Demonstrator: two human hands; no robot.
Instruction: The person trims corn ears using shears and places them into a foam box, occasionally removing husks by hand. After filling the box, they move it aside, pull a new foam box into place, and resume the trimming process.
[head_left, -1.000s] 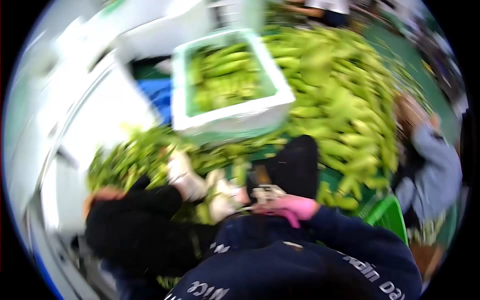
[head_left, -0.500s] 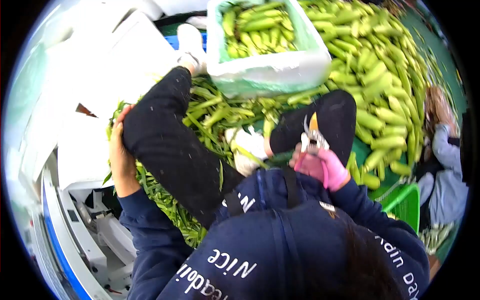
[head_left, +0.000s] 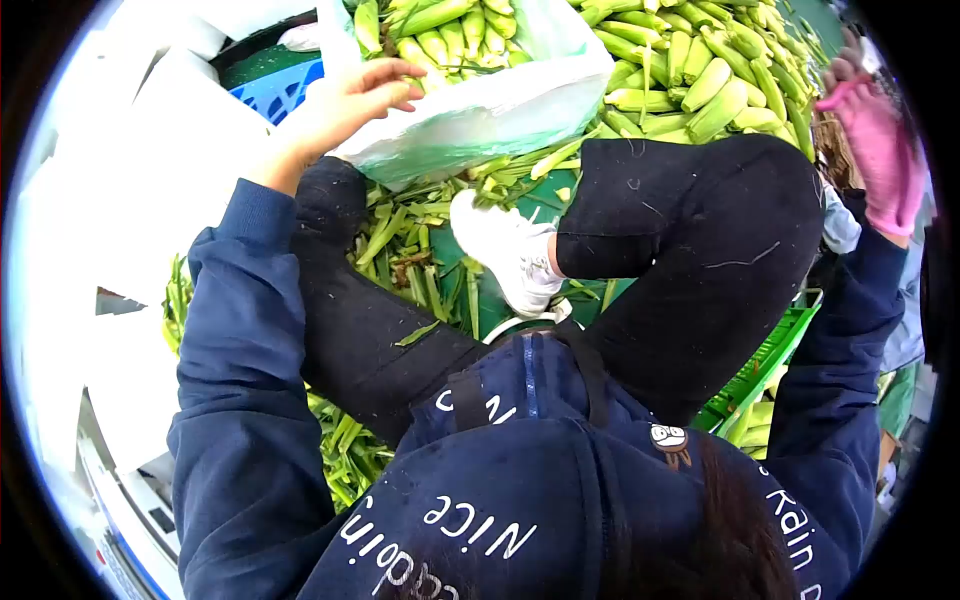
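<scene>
Two hands: both reach out, away from the lap.
Left hand (head_left: 350, 100): bare, fingers spread, resting on the white box (head_left: 480, 105) rim.
Right hand (head_left: 880, 150): pink-gloved, open, gripping nothing.
Box: part-filled with corn (head_left: 440, 40).
Left to pack: large corn pile (head_left: 700, 70) beside it.
Ground: husk trimmings (head_left: 410, 250).

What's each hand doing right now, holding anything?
Left hand: bare, open, fingers resting on the rim of the white foam box of corn; gripping nothing.
Right hand: pink glove, raised, fingers extended, holding nothing visible.
</scene>
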